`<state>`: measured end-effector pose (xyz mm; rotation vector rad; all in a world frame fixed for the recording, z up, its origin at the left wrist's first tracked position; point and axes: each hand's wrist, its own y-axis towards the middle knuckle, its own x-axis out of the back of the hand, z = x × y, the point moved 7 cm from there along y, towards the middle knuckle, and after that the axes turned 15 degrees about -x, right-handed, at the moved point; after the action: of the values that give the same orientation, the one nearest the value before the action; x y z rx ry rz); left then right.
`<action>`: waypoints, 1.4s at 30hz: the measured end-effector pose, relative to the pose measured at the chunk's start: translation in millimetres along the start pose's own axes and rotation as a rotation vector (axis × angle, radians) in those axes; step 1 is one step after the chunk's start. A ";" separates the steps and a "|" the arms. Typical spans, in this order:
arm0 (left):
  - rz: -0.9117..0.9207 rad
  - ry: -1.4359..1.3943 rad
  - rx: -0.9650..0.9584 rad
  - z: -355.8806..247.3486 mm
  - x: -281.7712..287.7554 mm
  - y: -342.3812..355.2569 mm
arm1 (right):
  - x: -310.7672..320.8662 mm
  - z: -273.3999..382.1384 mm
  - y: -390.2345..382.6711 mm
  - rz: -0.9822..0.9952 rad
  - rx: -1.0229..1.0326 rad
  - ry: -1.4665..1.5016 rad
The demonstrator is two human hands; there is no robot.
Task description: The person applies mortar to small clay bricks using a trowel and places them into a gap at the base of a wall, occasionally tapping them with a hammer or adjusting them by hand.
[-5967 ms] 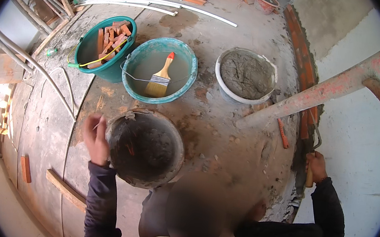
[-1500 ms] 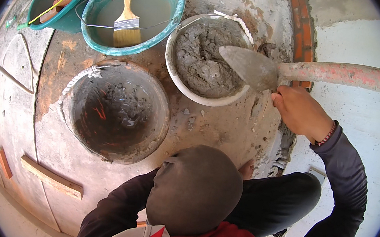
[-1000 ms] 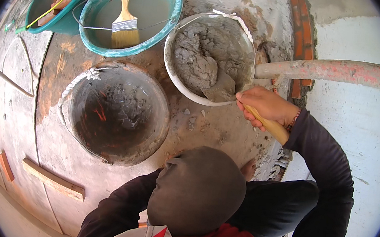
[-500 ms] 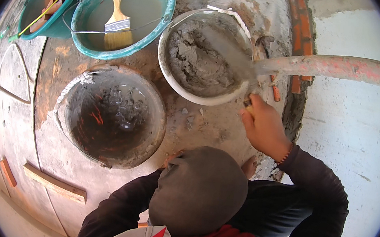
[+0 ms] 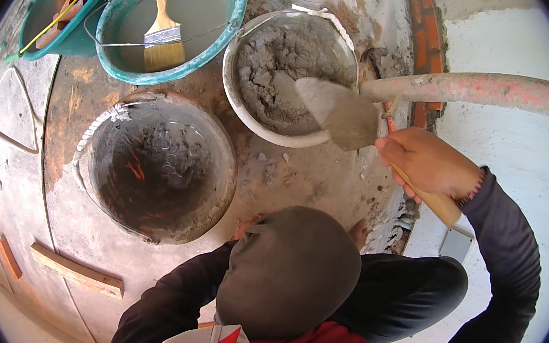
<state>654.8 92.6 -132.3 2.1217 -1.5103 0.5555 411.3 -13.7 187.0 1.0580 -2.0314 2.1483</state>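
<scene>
Right hand [image 5: 429, 162] shifted rightward, elbow [image 5: 524, 288] bent, gripping trowel [image 5: 344, 115]; left hand obscured, hold unclear.

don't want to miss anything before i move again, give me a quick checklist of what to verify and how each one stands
1. Trowel held: ok. The right hand is closed round the wooden handle of the trowel.
2. Blade load: cannot tell. The face is grey, but how much clings to it is unclear.
3. Mortar available: ok. Grey mortar lies in the whitish bucket.
4. Room on the bucket's right: not ok. The pole ends close to the rim, near the blade.
5. Left hand: cannot tell. Its sleeve runs out of sight behind a dark rounded shape.
</scene>
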 end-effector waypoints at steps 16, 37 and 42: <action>0.010 0.015 -0.029 2.1 0.3 1.2 | -49.2 8.9 72.3 0.280 0.125 0.402; 0.065 0.028 -0.063 -1.6 -13.9 -11.7 | -25.6 22.0 15.0 -0.327 0.444 0.162; 0.085 0.007 -0.100 -5.5 -20.7 -10.2 | -17.6 -6.0 39.3 -0.414 0.403 -0.219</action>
<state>657.8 114.4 -141.3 1.9867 -1.5963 0.5054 405.0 -7.1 144.5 1.6508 -1.2912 2.3312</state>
